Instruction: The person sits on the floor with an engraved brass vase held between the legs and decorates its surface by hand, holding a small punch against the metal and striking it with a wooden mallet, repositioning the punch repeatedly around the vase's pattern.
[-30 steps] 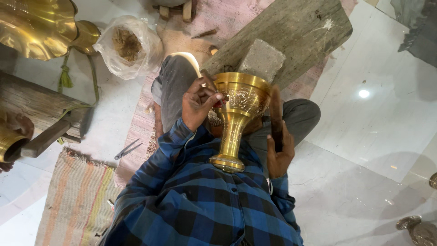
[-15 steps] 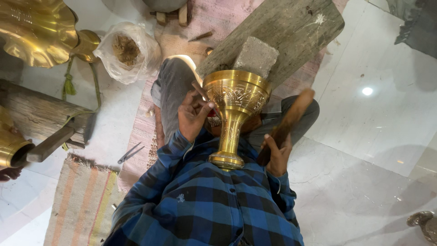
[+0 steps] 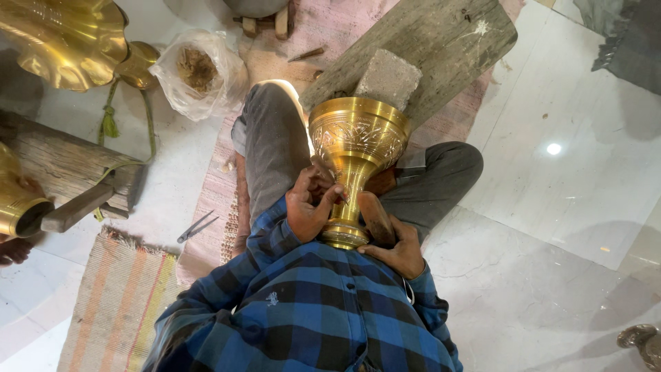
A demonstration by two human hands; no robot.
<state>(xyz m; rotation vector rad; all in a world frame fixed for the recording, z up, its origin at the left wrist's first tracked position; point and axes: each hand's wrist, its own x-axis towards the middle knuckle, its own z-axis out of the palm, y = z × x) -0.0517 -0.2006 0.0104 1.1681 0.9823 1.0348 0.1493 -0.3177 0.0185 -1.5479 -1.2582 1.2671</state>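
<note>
A tall engraved brass goblet (image 3: 357, 138) stands upright between my legs, its round foot (image 3: 342, 236) close to my blue checked shirt. My left hand (image 3: 308, 209) is wrapped around the goblet's narrow stem just above the foot. My right hand (image 3: 398, 251) sits at the right of the foot and holds a brown wooden tool (image 3: 375, 217), which leans against the goblet's base. My grey trouser legs spread to either side on a pink mat (image 3: 220, 186).
Behind the goblet lies a wooden plank (image 3: 441, 41) with a grey stone block (image 3: 389, 77) on it. At the left are a plastic bag (image 3: 200, 72), a large flared brass piece (image 3: 62, 41), a wooden block (image 3: 62, 162), metal pincers (image 3: 196, 226) and a striped rug (image 3: 110, 303).
My left hand has slid down from the goblet's bowl to its stem. My right hand has lowered the wooden tool from beside the bowl to the foot.
</note>
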